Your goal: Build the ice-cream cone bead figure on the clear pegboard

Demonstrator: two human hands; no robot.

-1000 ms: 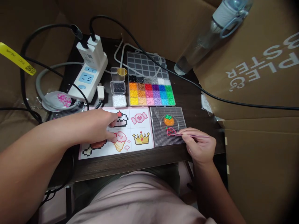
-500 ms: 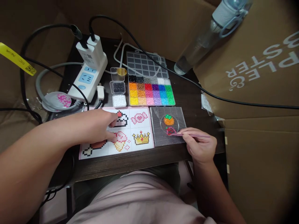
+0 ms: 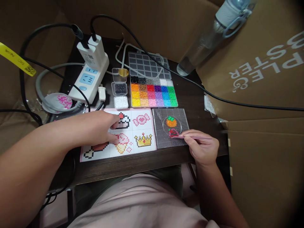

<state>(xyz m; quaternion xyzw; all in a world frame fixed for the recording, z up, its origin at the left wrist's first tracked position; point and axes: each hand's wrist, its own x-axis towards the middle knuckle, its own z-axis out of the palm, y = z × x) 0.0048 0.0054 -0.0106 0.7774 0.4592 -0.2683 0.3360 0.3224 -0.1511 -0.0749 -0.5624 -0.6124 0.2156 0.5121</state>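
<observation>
My right hand (image 3: 203, 146) pinches pink tweezers (image 3: 193, 137), their tips at a small red-and-pink bead figure (image 3: 173, 133) with a green top. That figure lies on a clear pegboard (image 3: 163, 141), just below an orange bead fruit (image 3: 171, 122) with green leaves. My left hand (image 3: 102, 128) rests over the left part of a pattern sheet (image 3: 144, 152), fingers stretched and apart, index finger by the cupcake picture (image 3: 123, 123) and thumb on the ice cream picture (image 3: 121, 144). A candy and a crown are printed at its right; the hand hides part of the sheet.
A bead box (image 3: 154, 91) with many coloured compartments lies behind the sheet, lid open. Beside it are small boxes of black beads (image 3: 120, 89) and white beads (image 3: 121, 103). A power strip (image 3: 89, 82), a dish of pink beads (image 3: 53, 103), cables and a water bottle (image 3: 201, 44) stand around.
The tweezer tips have shifted slightly at the red-and-pink figure, my right hand moving a little left. My left hand stays in place on the sheet.
</observation>
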